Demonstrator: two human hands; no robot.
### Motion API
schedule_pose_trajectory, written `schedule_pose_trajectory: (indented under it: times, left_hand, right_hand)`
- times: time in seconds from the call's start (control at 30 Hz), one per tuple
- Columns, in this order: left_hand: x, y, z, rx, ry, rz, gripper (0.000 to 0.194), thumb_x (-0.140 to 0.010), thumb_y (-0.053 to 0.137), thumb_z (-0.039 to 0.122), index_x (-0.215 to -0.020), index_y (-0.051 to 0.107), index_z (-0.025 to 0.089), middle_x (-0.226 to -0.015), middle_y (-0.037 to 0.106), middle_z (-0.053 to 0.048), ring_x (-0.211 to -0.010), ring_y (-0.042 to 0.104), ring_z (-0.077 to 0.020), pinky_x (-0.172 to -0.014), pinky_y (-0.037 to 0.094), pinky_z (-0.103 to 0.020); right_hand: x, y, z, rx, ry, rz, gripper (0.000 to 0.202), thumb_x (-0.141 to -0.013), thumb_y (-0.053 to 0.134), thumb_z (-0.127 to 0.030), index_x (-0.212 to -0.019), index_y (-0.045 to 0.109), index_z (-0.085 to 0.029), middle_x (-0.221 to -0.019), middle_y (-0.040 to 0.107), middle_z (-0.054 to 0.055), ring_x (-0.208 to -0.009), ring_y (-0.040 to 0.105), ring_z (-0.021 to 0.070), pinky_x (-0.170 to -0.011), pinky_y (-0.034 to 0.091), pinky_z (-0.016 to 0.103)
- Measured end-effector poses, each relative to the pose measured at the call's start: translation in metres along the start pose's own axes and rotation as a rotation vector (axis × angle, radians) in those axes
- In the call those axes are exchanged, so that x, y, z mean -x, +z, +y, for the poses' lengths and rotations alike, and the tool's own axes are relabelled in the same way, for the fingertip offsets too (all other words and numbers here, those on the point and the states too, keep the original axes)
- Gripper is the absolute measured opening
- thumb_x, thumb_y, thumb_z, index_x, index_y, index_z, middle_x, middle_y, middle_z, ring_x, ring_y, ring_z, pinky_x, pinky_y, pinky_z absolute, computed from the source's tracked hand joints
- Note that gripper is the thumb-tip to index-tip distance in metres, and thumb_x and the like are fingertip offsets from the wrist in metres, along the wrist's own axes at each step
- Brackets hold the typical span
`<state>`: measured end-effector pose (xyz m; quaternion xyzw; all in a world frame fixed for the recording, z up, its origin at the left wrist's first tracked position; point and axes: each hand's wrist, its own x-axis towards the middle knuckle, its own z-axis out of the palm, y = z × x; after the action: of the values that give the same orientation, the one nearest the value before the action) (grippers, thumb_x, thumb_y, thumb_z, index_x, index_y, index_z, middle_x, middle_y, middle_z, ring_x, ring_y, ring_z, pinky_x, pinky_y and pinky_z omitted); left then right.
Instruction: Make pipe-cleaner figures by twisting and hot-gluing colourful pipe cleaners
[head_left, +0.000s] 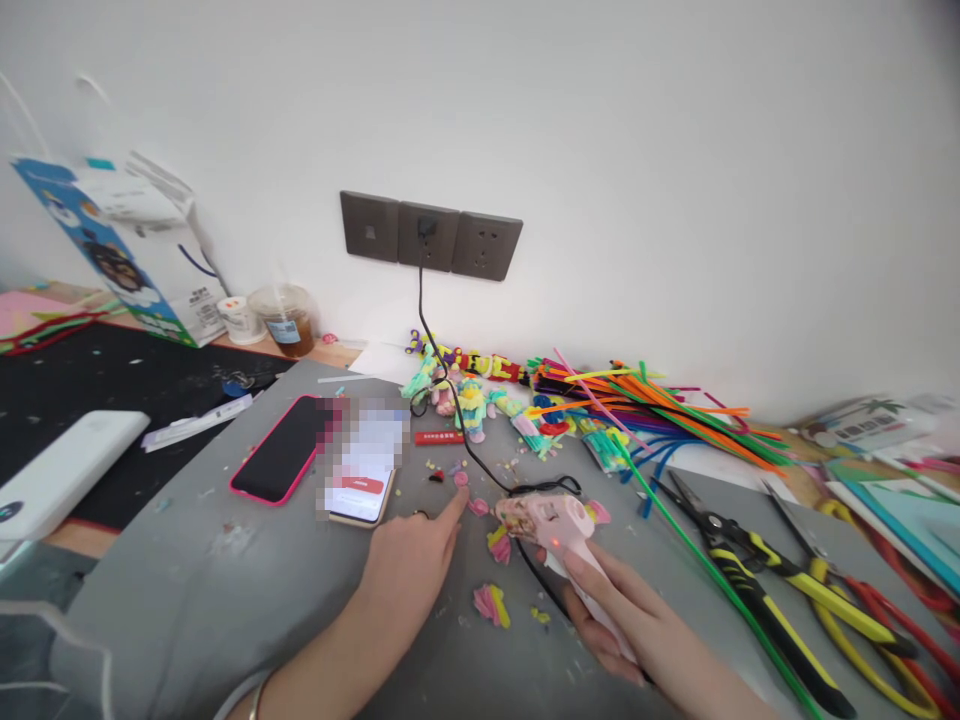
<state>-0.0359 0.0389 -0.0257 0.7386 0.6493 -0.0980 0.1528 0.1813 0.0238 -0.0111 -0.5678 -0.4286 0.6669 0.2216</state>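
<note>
the work on the grey mat (225, 590) looks to be partway along, as a judgement: several finished pipe-cleaner figures (465, 395) already lie in a row near the wall, a big loose heap of unused pipe cleaners (660, 410) sits to their right, and small pink and yellow scraps (491, 603) are scattered in front of the hands, so some pieces are made and plenty of material is left. the right hand (626, 625) is closed around the handle of a pink glue gun (551, 522), fingers wrapped round it with one lying along the top; a small red light shows on its body, and its black cord (439, 370) runs up to the wall socket (427, 238). the gun's nozzle points left, toward a small pink piece (478, 507) lying on the mat just beside it. the left hand (409, 570) is mostly curled, with the forefinger stretched out so that its tip rests on or just above another small pink bit (460, 479); i cannot tell whether it truly presses it. it grips nothing. left of that hand lie two phones (281, 452), side by side. off to the right, well apart from the hands, lie yellow-and-black pliers (757, 580).
</note>
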Motion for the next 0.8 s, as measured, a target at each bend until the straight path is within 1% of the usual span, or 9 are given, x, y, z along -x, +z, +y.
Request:
schedule_pose_trajectory:
  times: [0.07, 0.17, 0.27, 0.4, 0.47, 0.57, 0.67, 0.73, 0.8]
  left_hand:
    - [0.0, 0.0, 0.0, 0.0, 0.0, 0.001, 0.052, -0.103, 0.041, 0.029, -0.153, 0.034, 0.039, -0.09, 0.079, -0.012, -0.083, 0.077, -0.0322, -0.071, 0.061, -0.044]
    - [0.0, 0.002, 0.0, 0.002, 0.001, 0.007, 0.052, -0.103, 0.041, 0.029, -0.153, 0.035, 0.039, -0.09, 0.079, -0.012, -0.083, 0.077, -0.0314, -0.071, 0.061, -0.043]
    - [0.001, 0.004, -0.001, 0.009, 0.013, 0.015, 0.05, -0.103, 0.041, 0.028, -0.152, 0.038, 0.039, -0.09, 0.079, -0.012, -0.083, 0.077, -0.0312, -0.071, 0.061, -0.043]
    - [0.004, 0.008, -0.006, 0.023, 0.044, 0.028, 0.052, -0.102, 0.042, 0.026, -0.151, 0.038, 0.041, -0.092, 0.078, -0.011, -0.084, 0.077, -0.0303, -0.072, 0.061, -0.043]
    - [0.006, 0.01, -0.009, 0.035, 0.054, 0.029, 0.053, -0.102, 0.042, 0.024, -0.152, 0.037, 0.041, -0.092, 0.077, -0.01, -0.083, 0.077, -0.0296, -0.072, 0.061, -0.042]
    - [0.009, 0.012, -0.011, 0.059, 0.079, 0.028, 0.056, -0.101, 0.04, 0.019, -0.153, 0.035, 0.04, -0.095, 0.077, -0.01, -0.084, 0.077, -0.0287, -0.073, 0.061, -0.041]
    - [0.009, 0.011, -0.012, 0.068, 0.087, 0.024, 0.058, -0.1, 0.04, 0.016, -0.153, 0.036, 0.04, -0.097, 0.076, -0.009, -0.087, 0.077, -0.0285, -0.074, 0.061, -0.041]
    - [0.008, 0.01, -0.011, 0.053, 0.078, 0.013, 0.058, -0.099, 0.041, 0.016, -0.152, 0.037, 0.039, -0.095, 0.077, -0.01, -0.086, 0.077, -0.0286, -0.074, 0.061, -0.041]
    - [0.007, 0.01, -0.01, 0.034, 0.069, 0.006, 0.058, -0.099, 0.042, 0.016, -0.152, 0.037, 0.04, -0.093, 0.077, -0.01, -0.085, 0.077, -0.0284, -0.074, 0.061, -0.04]
  right_hand:
    - [0.002, -0.005, 0.004, 0.02, -0.019, 0.004, 0.061, -0.069, 0.062, -0.083, -0.072, 0.048, -0.025, -0.048, 0.039, -0.009, -0.039, 0.024, 0.0068, -0.038, 0.022, 0.023]
    - [0.005, -0.013, 0.011, 0.01, -0.091, -0.016, 0.057, -0.078, 0.057, -0.08, -0.071, 0.048, -0.024, -0.048, 0.038, -0.008, -0.038, 0.024, 0.0067, -0.039, 0.023, 0.024]
    - [0.004, -0.012, 0.011, -0.014, -0.152, -0.059, 0.056, -0.083, 0.054, -0.078, -0.069, 0.045, -0.024, -0.048, 0.038, -0.008, -0.038, 0.024, 0.0062, -0.039, 0.023, 0.024]
    - [-0.005, -0.002, 0.0, 0.001, -0.146, -0.074, 0.055, -0.079, 0.058, -0.079, -0.076, 0.049, -0.024, -0.048, 0.039, -0.009, -0.038, 0.023, 0.0065, -0.039, 0.021, 0.024]
    - [-0.012, 0.002, -0.004, 0.004, -0.122, -0.083, 0.057, -0.078, 0.058, -0.08, -0.075, 0.049, -0.024, -0.046, 0.038, -0.01, -0.037, 0.022, 0.0063, -0.039, 0.019, 0.024]
    - [-0.02, 0.004, -0.006, -0.006, -0.096, -0.111, 0.057, -0.079, 0.058, -0.079, -0.071, 0.045, -0.024, -0.045, 0.037, -0.011, -0.035, 0.02, 0.0048, -0.037, 0.015, 0.023]
    - [-0.024, 0.005, -0.009, -0.033, -0.105, -0.124, 0.055, -0.08, 0.059, -0.076, -0.074, 0.045, -0.024, -0.046, 0.038, -0.012, -0.035, 0.019, 0.0039, -0.035, 0.013, 0.021]
    - [-0.026, 0.008, -0.012, -0.054, -0.104, -0.127, 0.056, -0.078, 0.061, -0.077, -0.075, 0.045, -0.023, -0.045, 0.037, -0.012, -0.035, 0.017, 0.0034, -0.034, 0.012, 0.019]
    - [-0.029, 0.011, -0.015, -0.07, -0.086, -0.136, 0.059, -0.073, 0.064, -0.079, -0.073, 0.044, -0.023, -0.044, 0.036, -0.013, -0.034, 0.016, 0.0029, -0.033, 0.012, 0.018]
